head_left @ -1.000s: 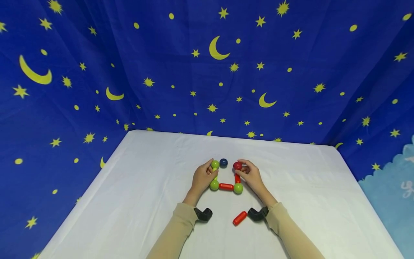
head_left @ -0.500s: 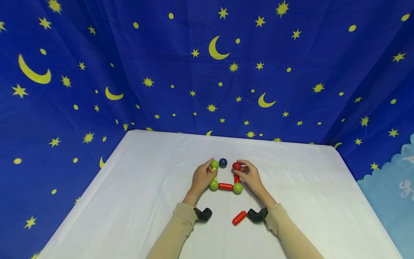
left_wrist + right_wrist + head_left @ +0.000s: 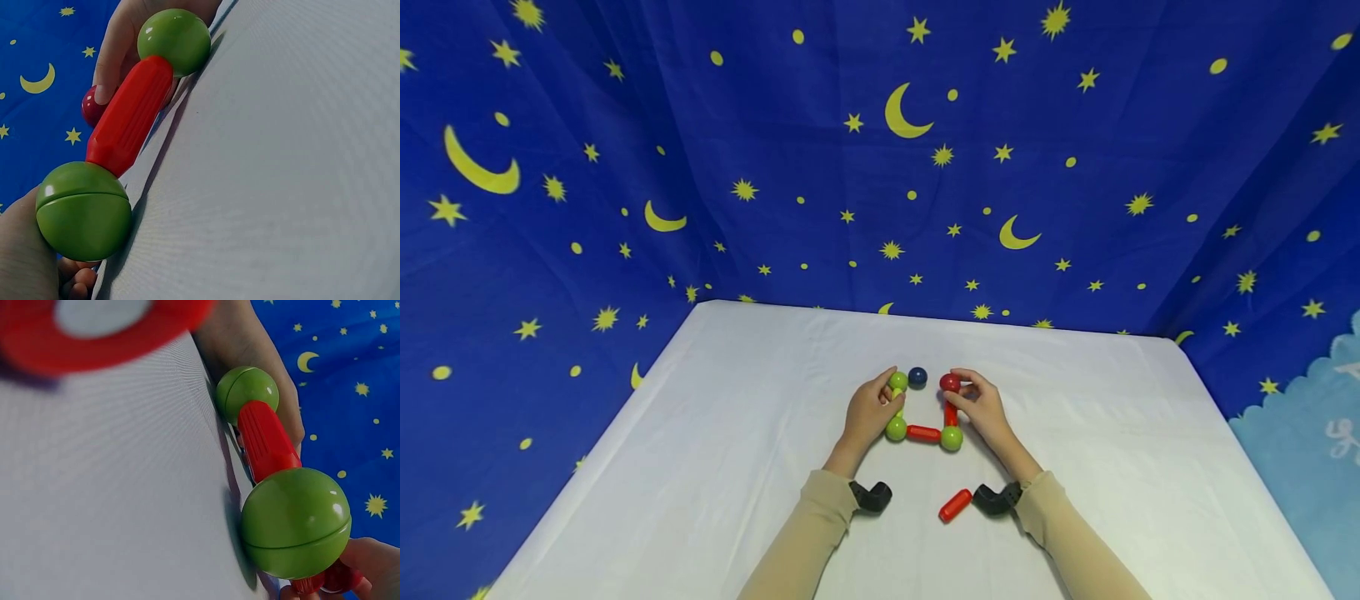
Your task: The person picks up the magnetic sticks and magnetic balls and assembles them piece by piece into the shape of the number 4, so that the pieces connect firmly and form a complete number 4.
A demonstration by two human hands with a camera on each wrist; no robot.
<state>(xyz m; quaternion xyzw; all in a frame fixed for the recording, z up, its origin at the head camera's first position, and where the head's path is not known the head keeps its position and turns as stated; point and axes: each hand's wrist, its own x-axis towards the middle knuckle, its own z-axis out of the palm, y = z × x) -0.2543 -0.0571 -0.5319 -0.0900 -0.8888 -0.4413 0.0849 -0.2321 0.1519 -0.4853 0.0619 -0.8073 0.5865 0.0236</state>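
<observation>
A U-shaped frame of toy balls and rods lies on the white table. Its near side is a red rod [image 3: 923, 433] joining a green ball [image 3: 897, 428] on the left to another green ball [image 3: 951, 438] on the right. My left hand [image 3: 869, 412] grips the left side, a yellow-green rod [image 3: 898, 406] ending in a far green ball [image 3: 898, 381]. The right hand [image 3: 982, 410] pinches the red ball [image 3: 950, 382] at the far end of the right side's red rod [image 3: 951, 414]. Beside the far green ball sits a dark blue ball [image 3: 917, 377], untouched by fingers.
A loose red rod [image 3: 956, 506] lies nearer the body, close to the black wrist camera [image 3: 997, 497] on the right arm. Another black wrist camera [image 3: 872, 497] juts from the left cuff. Blue star-patterned cloth [image 3: 820, 167] surrounds the white table [image 3: 760, 375].
Both hands keep their grip in nearly the same place. The red ball and the right side of the frame have shifted only very slightly.
</observation>
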